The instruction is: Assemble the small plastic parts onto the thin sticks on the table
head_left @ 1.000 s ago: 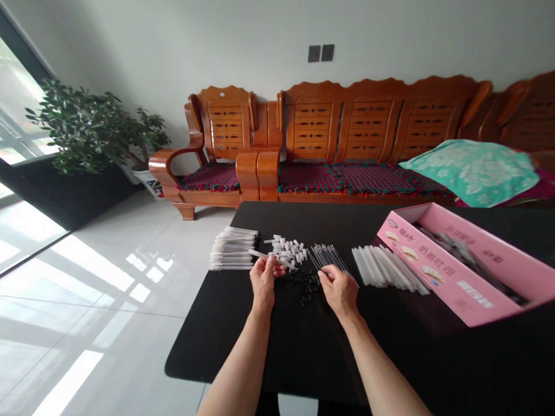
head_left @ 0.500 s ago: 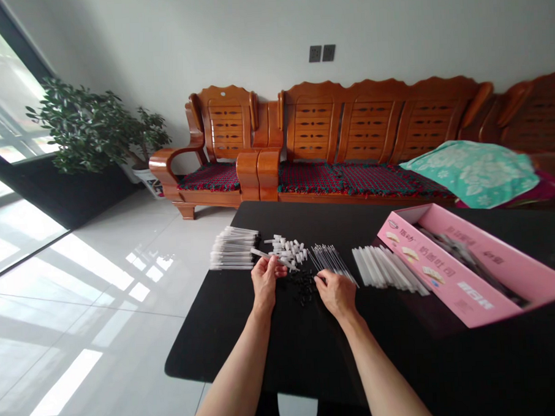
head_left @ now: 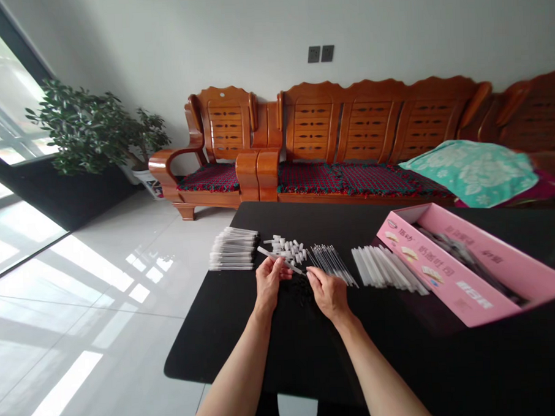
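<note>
My left hand [head_left: 269, 279] is closed around a whitish pen [head_left: 296, 268], which slants down to the right with its far end sticking out past the thumb. My right hand [head_left: 328, 290] pinches with its fingertips close to the pen's near end; what it holds is too small to make out. Small black plugs [head_left: 301, 291] lie in a loose heap between the two hands. Just beyond the fingers are white caps [head_left: 286, 245] in a pile. Thin pen refills [head_left: 332, 261] lie side by side past my right hand.
Stacked pens [head_left: 233, 250] lie at the table's left edge. Translucent white pen barrels [head_left: 385, 269] lie right of the refills, against a pink box [head_left: 439, 274] holding dark and pale items. The black table [head_left: 218, 333] stands before a wooden sofa [head_left: 315, 133].
My right hand has moved left from the black plugs up to the pen's end. My left hand has shifted slightly right with the pen.
</note>
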Action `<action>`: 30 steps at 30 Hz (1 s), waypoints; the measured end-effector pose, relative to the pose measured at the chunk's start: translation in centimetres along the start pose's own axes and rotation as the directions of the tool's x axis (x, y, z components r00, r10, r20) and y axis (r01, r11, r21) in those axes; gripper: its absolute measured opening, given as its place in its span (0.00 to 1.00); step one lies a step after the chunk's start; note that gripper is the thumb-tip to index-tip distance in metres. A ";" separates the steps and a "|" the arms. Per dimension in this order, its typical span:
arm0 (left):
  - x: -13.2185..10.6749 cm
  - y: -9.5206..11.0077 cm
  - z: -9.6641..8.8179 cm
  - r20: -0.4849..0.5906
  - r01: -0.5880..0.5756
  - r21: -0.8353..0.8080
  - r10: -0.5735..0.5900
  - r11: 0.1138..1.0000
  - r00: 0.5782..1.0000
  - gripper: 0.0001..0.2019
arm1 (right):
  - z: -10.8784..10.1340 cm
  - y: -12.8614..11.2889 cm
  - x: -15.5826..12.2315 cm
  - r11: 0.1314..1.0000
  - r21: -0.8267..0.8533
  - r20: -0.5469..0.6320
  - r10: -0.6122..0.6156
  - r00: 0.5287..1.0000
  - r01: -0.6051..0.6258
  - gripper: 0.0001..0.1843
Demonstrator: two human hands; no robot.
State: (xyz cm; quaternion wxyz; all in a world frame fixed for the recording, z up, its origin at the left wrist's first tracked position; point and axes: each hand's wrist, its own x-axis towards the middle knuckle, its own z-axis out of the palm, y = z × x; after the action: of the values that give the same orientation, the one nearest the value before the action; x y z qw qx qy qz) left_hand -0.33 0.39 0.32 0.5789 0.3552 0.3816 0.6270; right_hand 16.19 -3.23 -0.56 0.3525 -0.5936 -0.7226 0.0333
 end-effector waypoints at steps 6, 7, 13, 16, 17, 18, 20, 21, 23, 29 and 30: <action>0.6 -0.3 -0.8 -0.086 -0.077 -0.011 0.076 0.997 0.993 0.20 | -0.7 0.2 0.1 0.988 0.155 0.003 0.010 1.000 -0.010 0.18; 0.8 -0.4 -1.1 -0.143 -0.121 -0.024 0.117 0.992 0.983 0.20 | -1.1 0.6 0.2 0.980 0.193 -0.025 0.060 0.998 -0.054 0.17; 1.3 -0.4 -2.2 -0.259 -0.217 -0.059 0.195 0.974 0.946 0.18 | -3.7 4.5 0.1 0.848 0.101 -0.373 0.517 0.770 -0.521 0.13; 1.0 -0.3 -1.8 -0.165 -0.151 -0.038 0.143 0.988 0.976 0.18 | -4.6 5.4 -0.1 0.742 -0.014 -0.394 0.612 0.686 -0.670 0.12; 0.9 -0.2 -1.7 -0.126 -0.129 -0.035 0.124 0.991 0.984 0.18 | -4.8 5.4 -0.1 0.723 -0.043 -0.374 0.629 0.682 -0.690 0.12; 0.8 -0.2 -1.6 -0.084 -0.107 -0.034 0.104 0.994 0.991 0.18 | -4.9 5.3 -0.1 0.713 -0.065 -0.356 0.637 0.684 -0.698 0.12; 0.6 -0.2 -1.3 0.006 -0.068 -0.037 0.069 0.997 0.998 0.19 | -4.7 4.6 -0.1 0.731 -0.074 -0.351 0.618 0.704 -0.678 0.13; 0.5 -0.2 -1.2 0.053 -0.048 -0.039 0.050 0.998 0.997 0.19 | -4.5 4.1 0.0 0.769 -0.053 -0.353 0.582 0.732 -0.637 0.15; 0.3 -0.1 -1.0 0.140 -0.012 -0.045 0.019 0.999 0.990 0.18 | -3.8 2.8 0.1 0.881 0.033 -0.330 0.455 0.827 -0.471 0.20; -0.2 0.0 -0.4 0.269 0.047 -0.061 -0.028 0.997 0.963 0.16 | -1.2 -1.2 0.3 0.978 0.199 -0.007 0.070 0.998 -0.068 0.24; -0.2 0.0 -0.4 0.279 0.053 -0.063 -0.034 0.997 0.960 0.16 | -1.1 -1.5 0.4 0.975 0.214 0.030 0.047 0.998 -0.052 0.23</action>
State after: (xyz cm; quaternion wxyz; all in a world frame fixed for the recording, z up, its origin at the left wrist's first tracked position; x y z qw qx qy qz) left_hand -0.69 0.19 0.17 0.6522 0.4108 0.2824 0.5710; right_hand 15.49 -3.75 1.11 0.4048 -0.5694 -0.7040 0.1273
